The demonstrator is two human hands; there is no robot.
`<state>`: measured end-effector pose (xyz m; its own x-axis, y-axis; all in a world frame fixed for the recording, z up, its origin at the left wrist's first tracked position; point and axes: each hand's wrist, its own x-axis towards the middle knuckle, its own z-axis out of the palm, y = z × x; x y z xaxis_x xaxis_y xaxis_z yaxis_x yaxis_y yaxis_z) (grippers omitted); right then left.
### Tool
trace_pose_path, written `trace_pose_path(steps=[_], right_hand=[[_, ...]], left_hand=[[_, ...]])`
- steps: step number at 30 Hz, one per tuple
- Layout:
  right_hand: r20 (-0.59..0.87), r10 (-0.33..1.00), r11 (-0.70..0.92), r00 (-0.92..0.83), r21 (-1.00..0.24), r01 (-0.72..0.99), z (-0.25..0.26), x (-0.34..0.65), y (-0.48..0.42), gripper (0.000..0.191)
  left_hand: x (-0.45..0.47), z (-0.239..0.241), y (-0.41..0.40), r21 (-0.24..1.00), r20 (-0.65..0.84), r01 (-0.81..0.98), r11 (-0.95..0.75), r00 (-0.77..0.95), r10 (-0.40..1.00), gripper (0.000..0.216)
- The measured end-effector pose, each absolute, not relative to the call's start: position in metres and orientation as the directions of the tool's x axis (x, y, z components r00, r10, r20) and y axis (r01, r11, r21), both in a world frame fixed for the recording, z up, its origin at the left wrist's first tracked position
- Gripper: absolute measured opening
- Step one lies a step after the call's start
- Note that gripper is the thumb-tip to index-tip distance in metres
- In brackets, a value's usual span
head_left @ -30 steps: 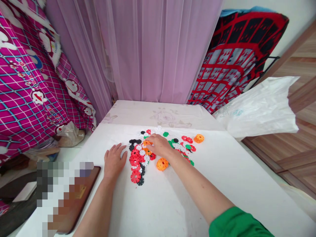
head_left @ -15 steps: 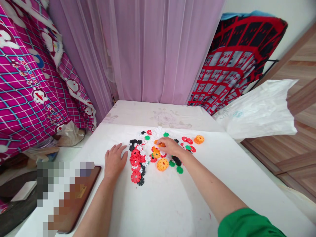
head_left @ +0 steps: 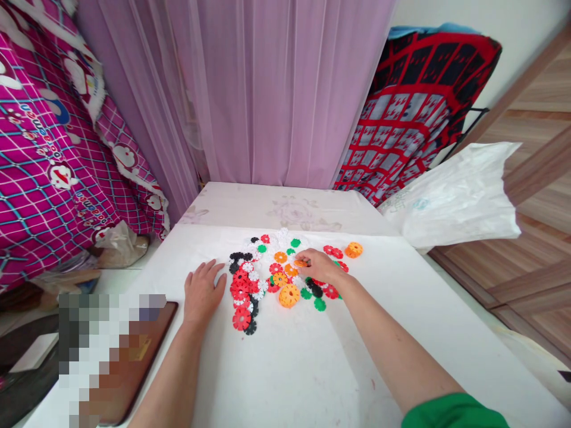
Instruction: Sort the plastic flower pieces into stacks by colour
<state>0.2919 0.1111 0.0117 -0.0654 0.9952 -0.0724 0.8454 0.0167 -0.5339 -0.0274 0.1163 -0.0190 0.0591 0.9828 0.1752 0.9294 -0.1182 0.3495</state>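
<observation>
Notched plastic snowflake discs in several colours lie in a loose heap on the white table. My right hand is over the heap's right part, its fingers pinched on an orange snowflake disc. Just left of it lie two more orange discs, and nearer me is an orange stack. Flat on the table, fingers apart, my left hand rests beside the red discs and black discs without holding anything. White discs blend into the tabletop at the back.
Another orange stack stands at the right of the heap. A brown case, partly blurred out, lies at the table's left edge. A white plastic bag is at the right edge. A purple curtain hangs behind the table.
My right hand has shifted right across the heap with an orange disc, uncovering orange discs it hid before. My left hand stays put. The whole view has slid slightly left.
</observation>
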Motion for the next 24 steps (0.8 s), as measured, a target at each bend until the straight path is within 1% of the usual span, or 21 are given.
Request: trace_pose_path(steps=[2,4,7,8,9,11,13,15,16,18,24], right_hand=[[-0.039,0.997,0.028,-0.060,-0.553,0.833,0.011,0.294,0.110,0.023],[0.028,0.999,0.033,-0.021,-0.574,0.818,0.010,0.296,0.108,0.014],[0.151,0.984,0.009,0.096,-0.576,0.818,0.010,0.296,0.104,0.019],[0.187,0.971,-0.010,0.150,-0.592,0.806,0.011,0.295,0.101,0.020],[0.202,0.958,-0.030,0.203,-0.635,0.772,0.011,0.294,0.098,0.020],[0.156,0.950,-0.052,0.271,-0.777,0.628,0.014,0.289,0.089,0.019],[0.030,0.967,-0.081,0.253,-0.905,0.418,0.019,0.282,0.077,0.021],[-0.084,0.977,-0.132,0.198,-0.960,0.246,0.024,0.276,0.064,0.026],[-0.120,0.976,-0.154,0.180,-0.969,0.191,0.027,0.272,0.058,0.027],[-0.160,0.975,-0.182,0.156,-0.973,0.140,0.030,0.267,0.047,0.027],[-0.183,0.978,-0.198,0.098,-0.965,0.173,0.028,0.256,0.036,0.022]], left_hand=[[-0.028,-0.020,0.117,0.347,0.182,0.930,-0.123,0.062,0.981,0.041],[-0.028,-0.020,0.117,0.345,0.181,0.930,-0.125,0.064,0.981,0.041],[-0.028,-0.021,0.117,0.344,0.179,0.931,-0.122,0.062,0.982,0.041],[-0.028,-0.021,0.117,0.345,0.180,0.931,-0.121,0.061,0.982,0.040],[-0.028,-0.021,0.117,0.347,0.183,0.930,-0.122,0.060,0.981,0.040],[-0.028,-0.021,0.117,0.349,0.188,0.929,-0.124,0.061,0.980,0.040],[-0.028,-0.020,0.117,0.351,0.189,0.928,-0.126,0.061,0.980,0.040],[-0.028,-0.020,0.116,0.352,0.181,0.928,-0.122,0.061,0.982,0.040],[-0.028,-0.020,0.116,0.352,0.177,0.928,-0.120,0.060,0.982,0.041],[-0.028,-0.019,0.116,0.353,0.171,0.928,-0.119,0.061,0.983,0.041],[-0.028,-0.019,0.116,0.353,0.177,0.927,-0.125,0.065,0.982,0.041]])
